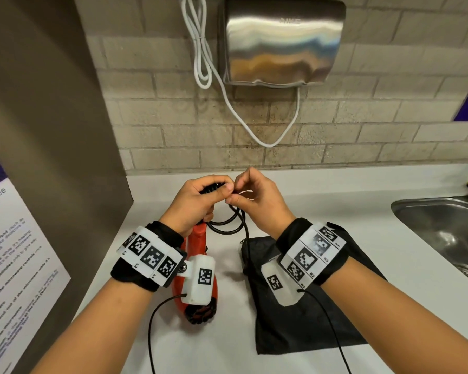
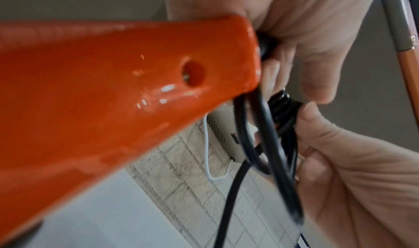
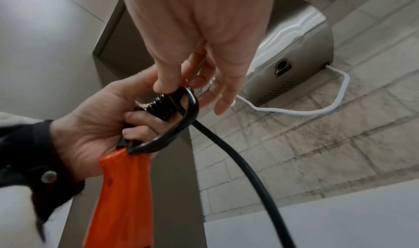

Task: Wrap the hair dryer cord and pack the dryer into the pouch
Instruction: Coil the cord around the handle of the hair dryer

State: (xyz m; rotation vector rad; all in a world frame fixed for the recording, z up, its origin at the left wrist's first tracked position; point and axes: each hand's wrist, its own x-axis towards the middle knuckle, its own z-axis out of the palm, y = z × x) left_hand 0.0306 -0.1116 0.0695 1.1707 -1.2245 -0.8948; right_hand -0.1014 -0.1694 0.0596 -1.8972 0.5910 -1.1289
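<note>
The fingers (image 3: 133,119) of the left hand (image 1: 197,201) are curled around the end of the orange hair dryer's (image 3: 120,194) handle, where the ribbed black collar of the cord (image 3: 238,164) comes out, and they pin a loop of that cord against it. Right beside them, touching, the right hand (image 1: 254,201) pinches the cord between thumb and forefinger at the top of the loop; its other fingers are loosely bent, one hanging free.

From that pinch the cord drops in a couple of slack black coils just above the counter (image 1: 322,190), then one strand trails toward the near side across the black pouch (image 1: 303,314). The dryer hangs nose-down from the left hand, its dark grille near the counter at the near left. The pouch lies flat to the right of it, under the right wrist, and looks shut and empty from here.

So this reads as the winding step, only partly done: a good length of cord is loose. The next move, I'd say, calls for the right hand to gather another loop up to the handle while the left thumb traps each turn, keeping the coils from springing apart. Only after that does the pouch need opening.
</note>
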